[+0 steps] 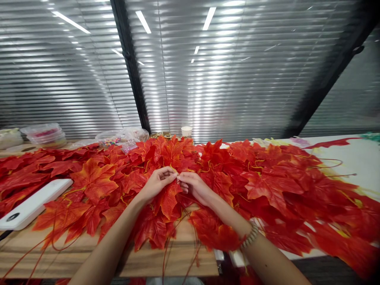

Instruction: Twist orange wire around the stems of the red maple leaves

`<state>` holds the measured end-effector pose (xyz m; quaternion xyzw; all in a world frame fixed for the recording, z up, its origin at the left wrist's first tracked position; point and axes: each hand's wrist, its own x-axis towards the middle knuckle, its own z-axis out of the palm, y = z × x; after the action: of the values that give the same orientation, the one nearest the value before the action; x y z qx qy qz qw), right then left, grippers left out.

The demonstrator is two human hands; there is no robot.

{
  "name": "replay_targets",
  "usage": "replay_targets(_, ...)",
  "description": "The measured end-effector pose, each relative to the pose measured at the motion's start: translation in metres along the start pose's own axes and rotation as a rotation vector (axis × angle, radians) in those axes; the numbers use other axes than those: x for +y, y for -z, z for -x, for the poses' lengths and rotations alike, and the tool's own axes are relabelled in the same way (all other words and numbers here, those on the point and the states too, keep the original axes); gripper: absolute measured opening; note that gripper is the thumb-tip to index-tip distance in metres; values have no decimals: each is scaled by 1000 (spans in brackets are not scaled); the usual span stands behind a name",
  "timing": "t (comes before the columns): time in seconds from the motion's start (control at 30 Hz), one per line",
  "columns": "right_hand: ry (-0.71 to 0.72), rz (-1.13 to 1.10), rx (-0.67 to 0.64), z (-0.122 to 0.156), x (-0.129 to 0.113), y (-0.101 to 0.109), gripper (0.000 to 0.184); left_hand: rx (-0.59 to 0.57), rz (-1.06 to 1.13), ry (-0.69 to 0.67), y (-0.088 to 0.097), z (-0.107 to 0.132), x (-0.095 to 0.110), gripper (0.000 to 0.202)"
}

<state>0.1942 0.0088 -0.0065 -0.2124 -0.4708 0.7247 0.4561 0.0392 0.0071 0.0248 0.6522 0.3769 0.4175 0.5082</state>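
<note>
My left hand [159, 183] and my right hand [193, 186] meet over a heap of red-orange artificial maple leaves [274, 186]. Both hands are closed in a pinch, fingertips touching. A maple leaf [169, 202] hangs just below the left fingers, which appear to grip it at its stem end. Whatever the right fingertips pinch is too small to make out. On my right wrist is a beaded bracelet [251, 236]. Thin red cords [166, 253] trail from under the leaves toward the near table edge.
A white power bank [35, 204] lies at the left on the wooden board [148, 270]. Behind the heap stand clear plastic tubs [44, 135], plastic bags [130, 136] and a paper cup [187, 131]. Window blinds [208, 79] rise behind. White table surface [356, 158] shows at right.
</note>
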Motion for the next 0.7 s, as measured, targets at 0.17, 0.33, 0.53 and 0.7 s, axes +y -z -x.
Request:
replay_targets(0.17,5,8,1,0,1,0,16,-1,6,-10,1,-1,-3,15)
replay_targets(0.33,7,3,0,0,1,1,15,-5,-12,-18,2,-1,-5,16)
replay_targets(0.53,8,3,-5,0,2,1,15,-13,1,-17,1,-1,-5,14)
replay_targets(0.7,12,0,-4,-1,2,1,15,-2,8,-13,1,-1,-3,13)
